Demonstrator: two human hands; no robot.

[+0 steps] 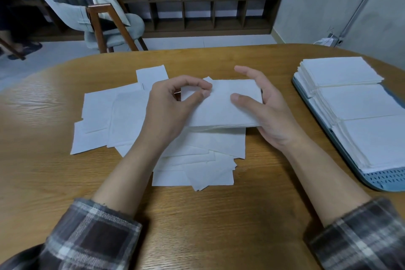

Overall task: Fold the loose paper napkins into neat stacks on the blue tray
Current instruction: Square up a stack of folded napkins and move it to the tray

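Presently, the left hand (166, 105) pinches the upper left corner of a folded napkin (223, 109) between thumb and forefinger. The right hand (269, 107) clasps the napkin's right end, with the thumb on top and the other fingers behind or under it. Its forefinger stands straight and free above. The napkin appears to be held off the table, directly over the loose napkins (131, 116), which lie scattered and overlapping at table centre.

Risks, as judged: the left pinch takes only a corner, so a pull could tear the thin paper or skew the fold and leave the edges unmatched. Lowering the piece onto the heap could drag or pick up a sheet below. Carrying it to the right with a slack grip could let the layers fan open.

Edges and room: the blue tray (390, 180) sits at the right margin of the table (219, 215), well apart from the hands. It carries three stacks (359, 103) in a row that fill most of it, and only its near perforated end shows bare. Bare wood lies between heap and tray, giving an unobstructed path. The tray's right side runs out of view.
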